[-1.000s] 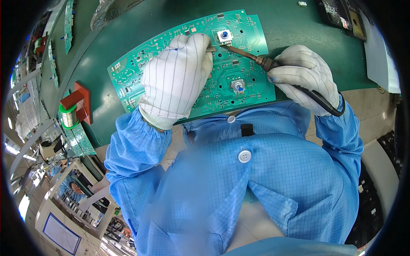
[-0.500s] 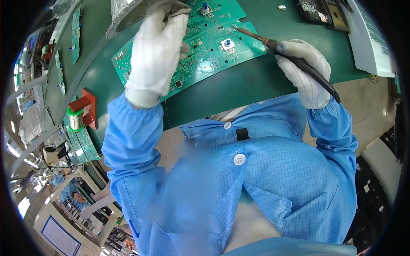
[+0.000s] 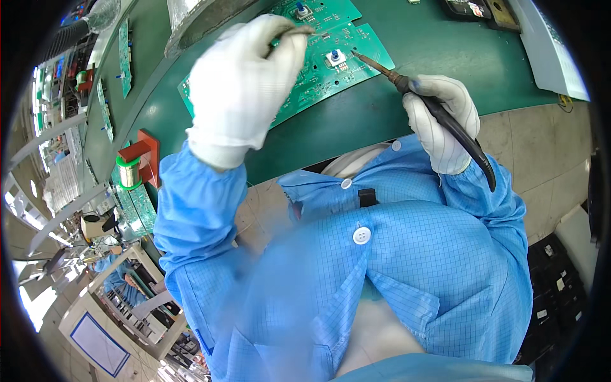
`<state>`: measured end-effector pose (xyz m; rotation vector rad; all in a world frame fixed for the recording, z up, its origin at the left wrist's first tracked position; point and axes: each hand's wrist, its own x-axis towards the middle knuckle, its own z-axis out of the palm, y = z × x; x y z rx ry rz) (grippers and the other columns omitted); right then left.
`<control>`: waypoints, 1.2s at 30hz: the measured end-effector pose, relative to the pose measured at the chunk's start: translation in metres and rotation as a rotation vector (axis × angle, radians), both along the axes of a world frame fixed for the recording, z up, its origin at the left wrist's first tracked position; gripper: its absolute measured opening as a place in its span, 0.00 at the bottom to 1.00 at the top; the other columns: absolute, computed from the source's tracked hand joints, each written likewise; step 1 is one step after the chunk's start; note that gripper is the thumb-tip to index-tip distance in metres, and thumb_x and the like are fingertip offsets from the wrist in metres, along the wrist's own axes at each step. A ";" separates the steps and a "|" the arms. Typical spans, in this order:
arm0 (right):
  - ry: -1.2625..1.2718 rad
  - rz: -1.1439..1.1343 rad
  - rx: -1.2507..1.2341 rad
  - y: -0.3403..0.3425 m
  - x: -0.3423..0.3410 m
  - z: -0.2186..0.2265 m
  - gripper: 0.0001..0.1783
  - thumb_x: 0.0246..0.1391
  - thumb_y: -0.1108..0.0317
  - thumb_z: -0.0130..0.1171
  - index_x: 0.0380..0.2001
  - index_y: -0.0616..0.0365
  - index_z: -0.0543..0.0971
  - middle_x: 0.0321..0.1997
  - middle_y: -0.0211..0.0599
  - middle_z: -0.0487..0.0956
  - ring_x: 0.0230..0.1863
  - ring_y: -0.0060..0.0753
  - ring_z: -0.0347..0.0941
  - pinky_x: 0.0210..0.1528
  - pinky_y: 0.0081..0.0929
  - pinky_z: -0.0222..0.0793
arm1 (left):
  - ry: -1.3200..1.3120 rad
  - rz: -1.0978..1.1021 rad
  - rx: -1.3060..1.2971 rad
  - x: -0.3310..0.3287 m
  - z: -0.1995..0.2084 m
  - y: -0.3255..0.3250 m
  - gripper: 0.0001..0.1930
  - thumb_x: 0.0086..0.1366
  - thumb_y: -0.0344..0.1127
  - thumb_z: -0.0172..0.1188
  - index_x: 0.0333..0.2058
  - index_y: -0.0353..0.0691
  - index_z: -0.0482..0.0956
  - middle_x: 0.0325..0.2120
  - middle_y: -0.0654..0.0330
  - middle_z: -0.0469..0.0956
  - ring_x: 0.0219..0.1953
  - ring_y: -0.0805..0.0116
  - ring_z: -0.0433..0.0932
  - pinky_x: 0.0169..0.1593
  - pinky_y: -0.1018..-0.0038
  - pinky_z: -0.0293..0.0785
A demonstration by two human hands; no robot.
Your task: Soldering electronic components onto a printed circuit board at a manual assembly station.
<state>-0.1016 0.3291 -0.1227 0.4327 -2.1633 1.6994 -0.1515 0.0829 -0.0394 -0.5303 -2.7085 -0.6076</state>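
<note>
My right hand, in a white glove, grips a soldering iron with a black handle. Its brown metal tip points left, over or near the right part of a green circuit board. That board carries a white component with a blue shaft; a similar one sits on the board section behind it. My left hand, gloved too, lies over the board's left part, its thumb and forefinger pinched near a small dark component. The fingertips look grey-brown, and what they hold is too small to make out.
A spool of solder wire on a red stand is to the left. A silvery, wrapped round object rises behind my left hand. More boards stand at far left. A dark tray and a white case lie back right.
My left hand has moved right across the board, its pinched fingers nearer the small dark component. The soldering iron's tip has come down slightly in the picture, and the whole view has shifted a little.
</note>
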 end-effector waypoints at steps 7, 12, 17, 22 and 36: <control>0.347 -0.017 0.503 0.014 -0.007 -0.003 0.14 0.49 0.79 0.65 0.42 0.60 0.80 0.34 0.40 0.83 0.25 0.24 0.77 0.30 0.23 0.74 | -0.055 -0.068 -0.215 -0.026 -0.006 0.007 0.11 0.63 0.40 0.60 0.33 0.38 0.77 0.28 0.50 0.78 0.31 0.48 0.77 0.36 0.59 0.74; 0.250 -0.022 0.433 0.014 -0.007 -0.003 0.14 0.49 0.78 0.66 0.41 0.59 0.81 0.35 0.40 0.83 0.26 0.26 0.79 0.31 0.24 0.75 | -0.082 -0.078 -0.288 -0.029 0.001 0.021 0.13 0.61 0.42 0.61 0.32 0.36 0.77 0.29 0.48 0.77 0.33 0.48 0.77 0.38 0.57 0.74; 0.359 -0.008 0.496 0.012 -0.011 0.003 0.14 0.50 0.77 0.67 0.42 0.59 0.81 0.36 0.39 0.84 0.28 0.27 0.80 0.32 0.25 0.77 | -0.163 -0.072 -0.243 -0.023 0.023 0.040 0.07 0.57 0.31 0.58 0.27 0.34 0.72 0.24 0.45 0.73 0.30 0.45 0.75 0.34 0.56 0.71; 0.317 -0.006 0.546 0.019 -0.011 0.005 0.13 0.50 0.77 0.67 0.42 0.59 0.81 0.37 0.39 0.84 0.30 0.28 0.81 0.33 0.24 0.78 | -0.121 -0.130 -0.210 -0.025 0.019 0.043 0.07 0.57 0.31 0.58 0.28 0.33 0.72 0.25 0.44 0.73 0.30 0.44 0.75 0.35 0.57 0.72; 0.264 0.045 0.489 0.021 -0.014 0.005 0.13 0.52 0.77 0.66 0.42 0.60 0.81 0.37 0.39 0.84 0.33 0.26 0.81 0.36 0.23 0.78 | 0.053 -0.318 -0.369 -0.030 0.007 0.039 0.07 0.56 0.32 0.59 0.28 0.37 0.70 0.25 0.48 0.70 0.29 0.48 0.75 0.34 0.58 0.72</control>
